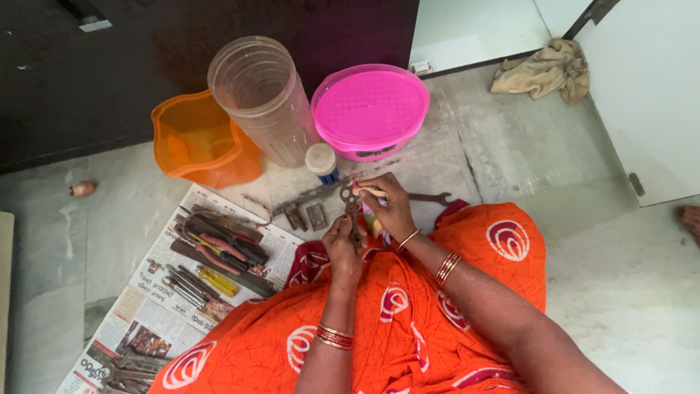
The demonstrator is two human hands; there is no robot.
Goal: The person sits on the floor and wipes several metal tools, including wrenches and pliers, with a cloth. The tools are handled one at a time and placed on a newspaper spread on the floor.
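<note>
My left hand (pixel 343 244) grips the lower part of a rusty metal wrench (pixel 351 206), held upright over my lap. At the tool's top end my right hand (pixel 390 208) pinches a small pale stick-like object against it; a bit of coloured cloth shows under that hand. Both wrists wear bangles. My lap is covered by orange cloth with white swirl marks (pixel 408 321).
A newspaper (pixel 157 306) on the floor carries pliers (pixel 222 248), screwdrivers (pixel 211 281) and other tools. Rusty parts (pixel 302 211) and a spanner (pixel 430 198) lie near my hands. Behind stand an orange jug (pixel 197 142), a clear jar (pixel 266 98), a pink lidded tub (pixel 370 109), a small bottle (pixel 321 162). A rag (pixel 543 69) lies far right.
</note>
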